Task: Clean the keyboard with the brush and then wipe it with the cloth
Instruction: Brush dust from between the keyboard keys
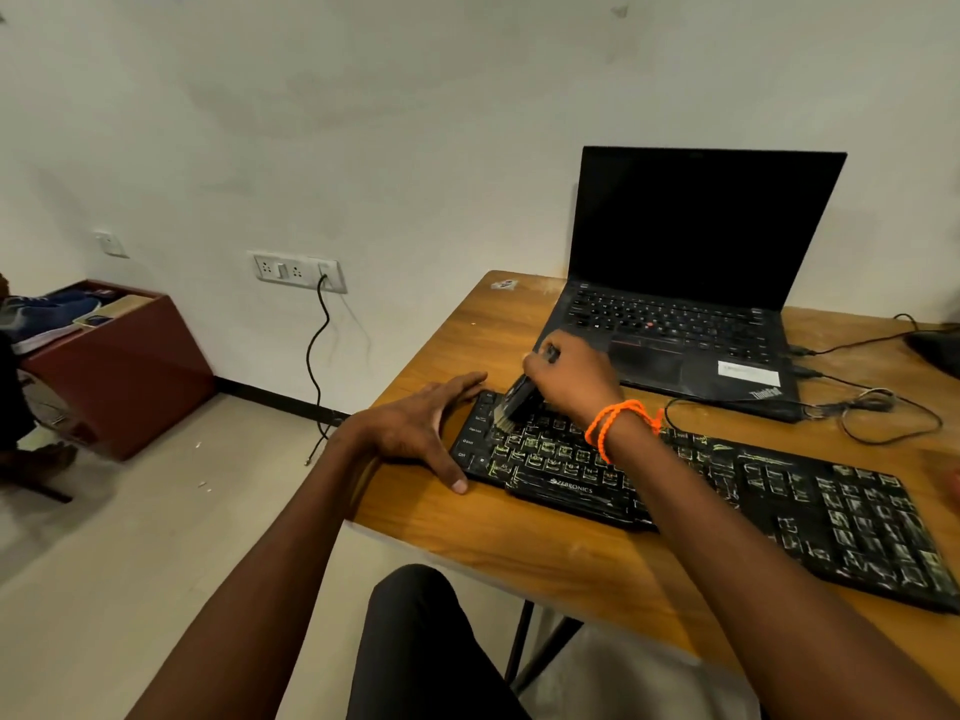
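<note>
Your right hand (569, 379) grips the brush (517, 402), bristles on the Zebronics keyboard (727, 491) at its left end; your left hand (423, 428), fingers straight, braces that end. ThinkPad laptop (691, 283) behind.

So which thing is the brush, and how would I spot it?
Start at the wooden table and find the long black keyboard in front of the open laptop. At the keyboard's left end the right hand grips the brush: small, dark, with pale bristles touching the keys.
</note>
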